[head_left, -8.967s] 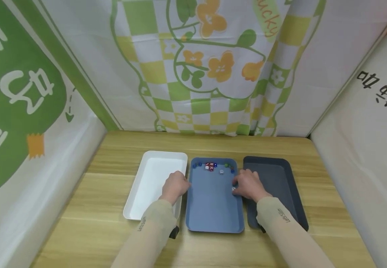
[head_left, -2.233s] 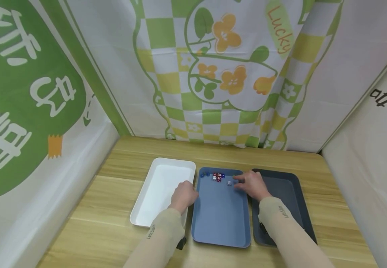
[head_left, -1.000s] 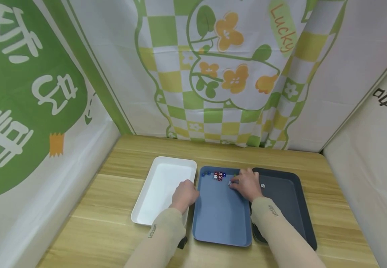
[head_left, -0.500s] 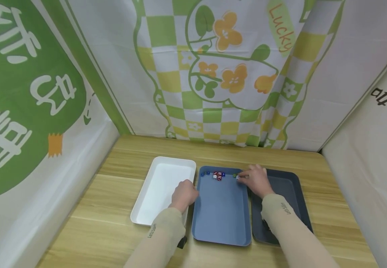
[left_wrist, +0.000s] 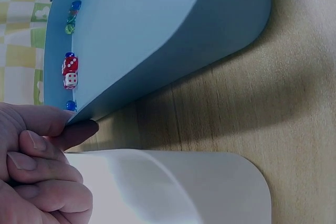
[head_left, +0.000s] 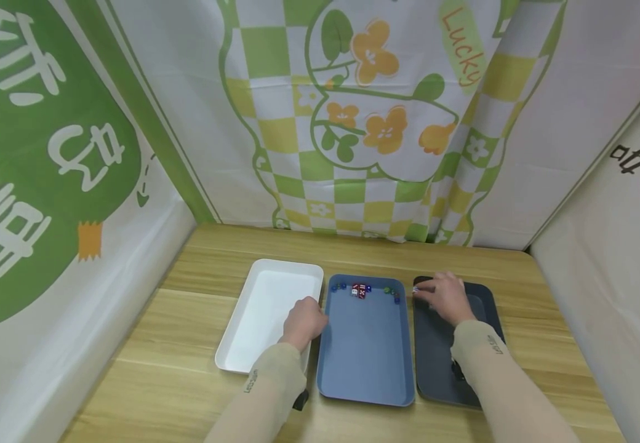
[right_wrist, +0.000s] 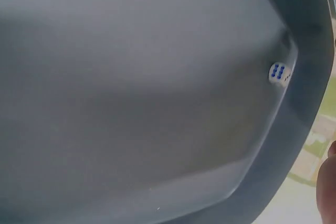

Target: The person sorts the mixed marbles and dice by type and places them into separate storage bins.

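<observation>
fingers of the right hand are pinching a small white die, holding it at the far left corner of the dark tray; whether it is touching the rim is hard to tell at this size. a second white die, showing blue dots, is lying inside that tray near its wall. just left, the blue tray is carrying red dice, a red-dotted white die, small blue pieces and a green ball along its far end. the left hand is pinching that tray's left rim, its other fingers curling inward. farther left, the white tray is resting on the wooden surface, and a checked, flowered cloth is hanging behind.
</observation>
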`<state>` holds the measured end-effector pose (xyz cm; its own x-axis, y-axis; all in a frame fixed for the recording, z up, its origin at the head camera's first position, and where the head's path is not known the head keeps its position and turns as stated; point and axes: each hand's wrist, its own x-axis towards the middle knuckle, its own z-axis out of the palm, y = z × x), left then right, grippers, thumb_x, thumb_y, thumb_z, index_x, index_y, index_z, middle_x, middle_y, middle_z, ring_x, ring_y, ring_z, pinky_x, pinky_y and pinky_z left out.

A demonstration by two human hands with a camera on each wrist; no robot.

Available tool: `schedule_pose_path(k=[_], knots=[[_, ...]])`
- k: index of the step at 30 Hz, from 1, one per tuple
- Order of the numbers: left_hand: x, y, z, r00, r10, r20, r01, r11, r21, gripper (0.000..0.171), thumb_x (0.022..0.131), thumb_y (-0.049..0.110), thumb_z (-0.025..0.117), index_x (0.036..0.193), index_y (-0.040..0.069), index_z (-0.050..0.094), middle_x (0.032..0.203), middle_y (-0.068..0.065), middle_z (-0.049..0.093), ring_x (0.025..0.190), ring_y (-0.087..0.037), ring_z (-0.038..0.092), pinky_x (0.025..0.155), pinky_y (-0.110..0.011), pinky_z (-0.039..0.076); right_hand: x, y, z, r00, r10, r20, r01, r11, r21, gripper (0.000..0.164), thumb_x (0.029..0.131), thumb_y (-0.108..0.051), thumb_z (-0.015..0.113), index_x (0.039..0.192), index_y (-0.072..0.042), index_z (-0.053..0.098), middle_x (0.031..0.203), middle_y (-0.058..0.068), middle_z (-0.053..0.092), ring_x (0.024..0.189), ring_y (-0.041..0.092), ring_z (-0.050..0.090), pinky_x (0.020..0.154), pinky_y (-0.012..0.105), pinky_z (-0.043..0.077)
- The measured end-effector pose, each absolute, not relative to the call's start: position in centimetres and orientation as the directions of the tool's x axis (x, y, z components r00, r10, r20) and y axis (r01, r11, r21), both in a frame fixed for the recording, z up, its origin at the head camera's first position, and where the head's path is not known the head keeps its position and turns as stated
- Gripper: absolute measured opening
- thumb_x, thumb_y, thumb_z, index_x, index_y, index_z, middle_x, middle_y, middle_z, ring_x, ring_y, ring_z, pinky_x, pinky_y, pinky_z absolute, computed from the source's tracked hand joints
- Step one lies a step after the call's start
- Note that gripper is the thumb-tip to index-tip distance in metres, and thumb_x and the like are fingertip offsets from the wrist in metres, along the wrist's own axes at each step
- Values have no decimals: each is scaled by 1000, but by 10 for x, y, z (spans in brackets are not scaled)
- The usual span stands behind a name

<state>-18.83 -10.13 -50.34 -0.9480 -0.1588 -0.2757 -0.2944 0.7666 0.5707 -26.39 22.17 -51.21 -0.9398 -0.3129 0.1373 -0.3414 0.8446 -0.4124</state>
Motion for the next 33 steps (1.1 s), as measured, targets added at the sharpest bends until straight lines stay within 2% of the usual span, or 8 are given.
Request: schedule_pose_path(k=[3,8,10,22,30,33], knots=[[-188,-102,-504,-948,-158,-276,-295,766,571,40,84,4,61,51,15,40,48,3,37,45,-16,38,43,-32,31,-264,227,-513,-943,-299,144,-332,851,-406,26,92,-28,76,109,-9,80,90,9,63,93,32,52,78,47,32],[-189,-102,-504,-947,-161,-278,-297,766,570,39,84,4,60,52,15,41,49,2,38,46,-17,39,44,-33,33,-261,236,-513,-951,-278,137,-310,854,-417,26,91,-27,77,109,-7,80,85,9,59,105,41,54,83,53,33],[-188,-102,-504,-947,-162,-277,-298,765,572,39,84,4,60,52,15,41,49,2,38,47,-18,40,44,-33,33,-260,239,-513,-955,-270,127,-298,858,-418,27,92,-27,77,109,-7,79,81,7,55,103,41,54,83,55,33],[-188,-101,-504,-945,-162,-284,-303,759,576,39,84,3,59,52,15,41,49,2,37,46,-17,39,45,-33,34,-258,256,-517,-967,-238,96,-256,881,-398,29,92,-28,76,110,-5,79,84,7,55,87,32,49,88,60,36],[-187,-101,-504,-947,-154,-283,-297,757,582,39,85,3,59,53,15,41,49,2,36,47,-17,38,45,-33,33,-256,264,-522,-968,-233,96,-252,887,-387,28,92,-28,75,108,-5,79,86,8,58,87,33,50,89,60,36],[-187,-101,-503,-948,-154,-279,-295,757,584,38,85,2,59,53,15,41,49,2,35,47,-18,38,45,-33,33,-255,265,-522,-969,-228,94,-247,890,-383,28,92,-28,75,108,-5,79,86,8,61,91,35,52,93,63,36]])
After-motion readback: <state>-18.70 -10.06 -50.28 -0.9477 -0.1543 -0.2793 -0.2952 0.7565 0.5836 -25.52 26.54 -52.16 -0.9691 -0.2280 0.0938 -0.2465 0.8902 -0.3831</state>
